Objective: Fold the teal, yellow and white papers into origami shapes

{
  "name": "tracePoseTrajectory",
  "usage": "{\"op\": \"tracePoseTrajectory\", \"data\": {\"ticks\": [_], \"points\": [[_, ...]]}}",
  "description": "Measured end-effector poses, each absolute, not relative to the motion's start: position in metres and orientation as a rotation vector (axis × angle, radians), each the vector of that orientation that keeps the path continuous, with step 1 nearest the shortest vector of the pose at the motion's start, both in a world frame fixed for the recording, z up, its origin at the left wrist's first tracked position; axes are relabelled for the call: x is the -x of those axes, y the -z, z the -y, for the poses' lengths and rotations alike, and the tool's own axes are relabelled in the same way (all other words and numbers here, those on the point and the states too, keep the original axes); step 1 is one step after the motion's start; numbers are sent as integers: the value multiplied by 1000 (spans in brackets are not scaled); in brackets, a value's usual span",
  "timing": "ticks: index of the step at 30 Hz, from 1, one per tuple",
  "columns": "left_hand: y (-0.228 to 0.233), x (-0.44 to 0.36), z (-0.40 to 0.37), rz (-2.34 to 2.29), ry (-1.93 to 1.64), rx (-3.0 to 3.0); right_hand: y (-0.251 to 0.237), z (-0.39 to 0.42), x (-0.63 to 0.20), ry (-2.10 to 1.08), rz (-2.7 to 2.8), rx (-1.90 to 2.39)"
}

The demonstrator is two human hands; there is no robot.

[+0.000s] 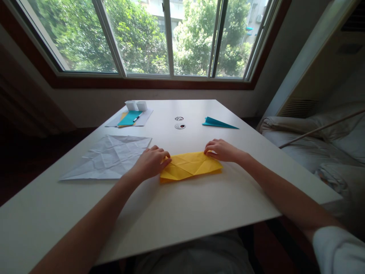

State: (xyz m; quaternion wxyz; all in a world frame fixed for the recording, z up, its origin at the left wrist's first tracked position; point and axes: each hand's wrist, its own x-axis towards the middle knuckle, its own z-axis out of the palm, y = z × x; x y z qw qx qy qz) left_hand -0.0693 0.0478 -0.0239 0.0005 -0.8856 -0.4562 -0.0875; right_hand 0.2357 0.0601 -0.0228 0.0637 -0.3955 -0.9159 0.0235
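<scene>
Creased yellow paper (190, 166), folded into a flat oblong, on the white table (199, 205).

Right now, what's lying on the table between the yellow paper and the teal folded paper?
Only bare white table between the yellow paper and the teal folded paper, in the head view.

Nothing readable is showing anywhere: the yellow paper (190, 166), the creased white sheet (110, 156), the teal sheet (129, 118) and the small white boxes (136, 105) on the desk (199, 205) are bearing no legible text, labels or numbers.
</scene>
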Motion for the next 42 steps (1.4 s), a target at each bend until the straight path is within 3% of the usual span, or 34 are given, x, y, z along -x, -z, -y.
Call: {"op": "tracePoseTrajectory", "data": {"ticks": [9, 22, 42], "points": [[35, 45, -30, 1114, 223, 3021, 31, -37, -200, -44, 2834, 1087], [43, 30, -19, 1245, 191, 2950, 46, -32, -192, -473, 2848, 1184], [45, 30, -26, 1339, -12, 3006, 40, -32, -192, -566, 2883, 1269]]}}
